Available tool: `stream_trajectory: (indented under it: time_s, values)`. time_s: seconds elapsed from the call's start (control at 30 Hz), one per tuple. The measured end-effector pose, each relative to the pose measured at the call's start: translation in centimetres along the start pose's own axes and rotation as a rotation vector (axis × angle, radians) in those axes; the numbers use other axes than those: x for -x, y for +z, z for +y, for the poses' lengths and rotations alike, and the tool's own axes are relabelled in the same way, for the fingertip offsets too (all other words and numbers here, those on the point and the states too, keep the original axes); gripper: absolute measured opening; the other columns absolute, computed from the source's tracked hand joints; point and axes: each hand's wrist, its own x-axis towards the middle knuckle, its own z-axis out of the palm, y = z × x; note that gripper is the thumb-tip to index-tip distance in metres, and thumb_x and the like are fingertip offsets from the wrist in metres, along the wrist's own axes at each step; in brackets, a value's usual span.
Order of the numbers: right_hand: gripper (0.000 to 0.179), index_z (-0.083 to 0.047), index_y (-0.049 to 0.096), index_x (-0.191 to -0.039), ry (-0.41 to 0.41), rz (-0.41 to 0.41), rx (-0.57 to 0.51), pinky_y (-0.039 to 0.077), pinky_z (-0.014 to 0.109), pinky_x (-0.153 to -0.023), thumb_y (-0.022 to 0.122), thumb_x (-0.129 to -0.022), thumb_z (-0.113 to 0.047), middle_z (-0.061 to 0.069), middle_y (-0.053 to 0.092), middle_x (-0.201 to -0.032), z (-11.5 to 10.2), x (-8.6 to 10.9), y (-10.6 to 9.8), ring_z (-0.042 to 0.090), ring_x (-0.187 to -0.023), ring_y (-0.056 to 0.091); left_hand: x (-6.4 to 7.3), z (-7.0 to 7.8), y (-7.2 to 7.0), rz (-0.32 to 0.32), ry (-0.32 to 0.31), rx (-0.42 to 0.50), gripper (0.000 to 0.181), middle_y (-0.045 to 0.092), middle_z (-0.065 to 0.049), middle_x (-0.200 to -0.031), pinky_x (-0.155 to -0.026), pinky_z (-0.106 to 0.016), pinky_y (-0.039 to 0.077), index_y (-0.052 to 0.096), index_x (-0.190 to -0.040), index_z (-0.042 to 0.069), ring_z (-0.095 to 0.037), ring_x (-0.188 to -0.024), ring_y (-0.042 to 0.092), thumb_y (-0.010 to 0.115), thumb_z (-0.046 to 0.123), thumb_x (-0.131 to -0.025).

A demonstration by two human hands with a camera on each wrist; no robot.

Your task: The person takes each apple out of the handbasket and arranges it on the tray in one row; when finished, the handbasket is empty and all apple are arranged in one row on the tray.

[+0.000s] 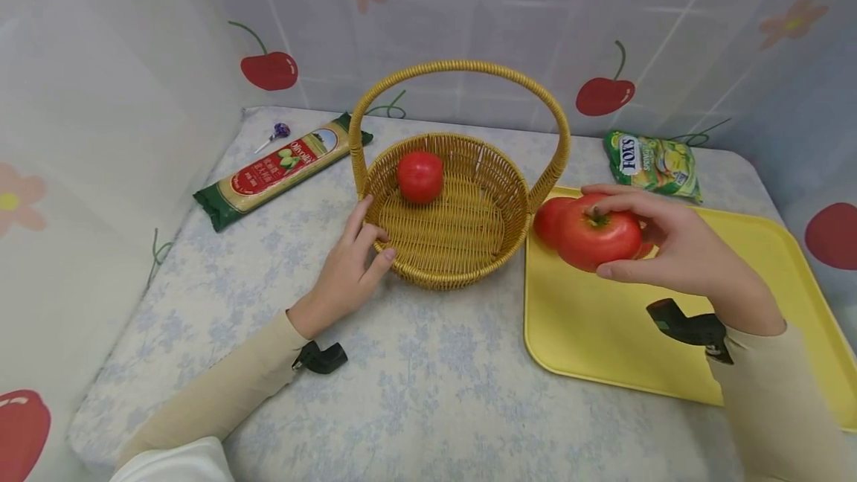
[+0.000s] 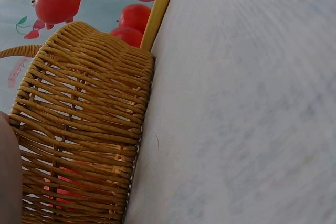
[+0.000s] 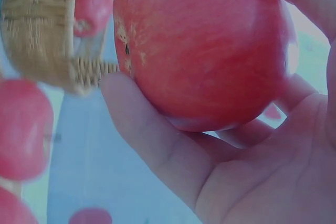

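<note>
My right hand (image 1: 676, 244) holds a red apple (image 1: 598, 238) between thumb and fingers, raised over the left side of a yellow tray (image 1: 602, 326). Streaked skin shows on this apple (image 3: 205, 51) in the right wrist view. Behind it on the tray sits another red apple (image 1: 550, 220), partly hidden; the left wrist view shows two apples (image 2: 135, 17) there. With its fingers over the front left rim, my left hand (image 1: 348, 266) grips a wicker basket (image 1: 442, 279). Inside, a red apple (image 1: 420, 177) lies toward the back left.
The basket's tall handle (image 1: 462, 65) arches upright. Left of it lies a pasta packet (image 1: 281, 169), with a lollipop (image 1: 274, 135) beyond. A green candy bag (image 1: 652, 164) rests behind the tray. Patterned curtains (image 1: 469, 6) close off the table's back and sides.
</note>
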Motion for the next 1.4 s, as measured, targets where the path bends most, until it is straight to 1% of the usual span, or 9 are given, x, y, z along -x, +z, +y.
stream_trajectory:
  time_s: [0.2,0.43,0.63,0.77,0.93,1.17,1.27,1.3,1.4]
  values:
    - [0.07,0.004,0.059,-0.132,0.059,0.117,-0.008,0.052,0.009,-0.082,0.077,-0.067,0.026,-0.007,0.053,-0.146,1.6,2.1,-1.8,0.009,-0.134,0.043,0.0,0.0,0.0,0.01,0.006,-0.009,0.07,0.023,-0.023,-0.167,-0.058,-0.033,0.036,0.056,-0.112,0.006,-0.018,-0.064,0.042,0.026,0.068,-0.103]
    - [0.073,0.005,0.059,-0.133,0.118,0.236,0.018,0.052,0.007,-0.079,0.072,-0.066,0.032,-0.012,0.055,-0.142,3.7,4.0,-3.5,0.006,-0.12,0.053,-0.1,0.0,0.0,0.01,0.005,-0.003,0.07,0.024,-0.023,-0.167,-0.057,-0.033,0.036,0.056,-0.113,0.005,-0.017,-0.065,0.041,0.027,0.068,-0.104]
    - [0.073,-0.003,0.06,-0.133,0.19,0.329,-0.027,0.052,0.007,-0.074,0.068,-0.07,0.034,-0.013,0.055,-0.137,5.6,5.3,-4.3,0.006,-0.113,0.053,-0.2,0.0,-0.1,0.007,0.01,-0.002,0.071,0.023,-0.023,-0.167,-0.057,-0.033,0.035,0.057,-0.113,0.004,-0.017,-0.064,0.041,0.026,0.068,-0.104]
    - [0.07,-0.007,0.06,-0.131,0.234,0.385,-0.024,0.05,0.004,-0.076,0.066,-0.073,0.033,-0.017,0.056,-0.135,7.0,5.9,-5.0,0.003,-0.111,0.053,-0.3,0.0,-0.1,0.005,0.011,-0.004,0.071,0.022,-0.022,-0.168,-0.057,-0.033,0.036,0.056,-0.113,0.004,-0.019,-0.066,0.044,0.026,0.067,-0.104]
    - [0.066,-0.009,0.06,-0.129,0.279,0.433,0.008,0.048,0.002,-0.077,0.065,-0.076,0.031,-0.023,0.056,-0.131,8.5,6.8,-5.6,0.0,-0.108,0.054,-0.3,0.0,-0.1,-0.008,0.005,-0.006,0.072,0.022,-0.022,-0.168,-0.058,-0.033,0.038,0.056,-0.114,0.004,-0.018,-0.065,0.044,0.026,0.068,-0.103]
    - [0.066,-0.024,0.057,-0.126,0.354,0.465,0.015,0.045,0.0,-0.075,0.063,-0.082,0.026,-0.025,0.052,-0.122,10.5,7.7,-6.1,-0.003,-0.106,0.048,-0.3,0.2,0.0,0.002,0.016,-0.007,0.072,0.024,-0.026,-0.166,-0.056,-0.033,0.036,0.056,-0.113,0.004,-0.022,-0.068,0.05,0.025,0.068,-0.103]
    - [0.062,-0.024,0.057,-0.124,0.368,0.457,-0.009,0.046,0.001,-0.073,0.064,-0.084,0.024,-0.023,0.052,-0.121,11.4,7.9,-6.2,-0.006,-0.103,0.051,-0.3,0.2,0.0,0.008,0.015,-0.012,0.073,0.025,-0.026,-0.166,-0.055,-0.032,0.036,0.057,-0.113,0.004,-0.017,-0.063,0.046,0.025,0.069,-0.103]
    - [0.061,-0.023,0.057,-0.123,0.369,0.451,-0.019,0.047,0.001,-0.073,0.064,-0.084,0.023,-0.023,0.052,-0.121,11.7,7.9,-6.2,-0.006,-0.102,0.052,-0.2,0.2,0.0,0.007,0.012,-0.011,0.074,0.025,-0.026,-0.166,-0.054,-0.031,0.036,0.057,-0.113,0.004,-0.015,-0.058,0.04,0.024,0.07,-0.103]
    - [0.056,-0.018,0.057,-0.124,0.372,0.426,-0.046,0.048,0.003,-0.073,0.066,-0.085,0.021,-0.022,0.053,-0.123,12.5,8.0,-6.1,-0.007,-0.102,0.054,-0.1,0.1,-0.1,0.009,0.007,-0.01,0.075,0.025,-0.025,-0.166,-0.054,-0.03,0.036,0.057,-0.112,0.004,-0.011,-0.058,0.037,0.024,0.07,-0.103]
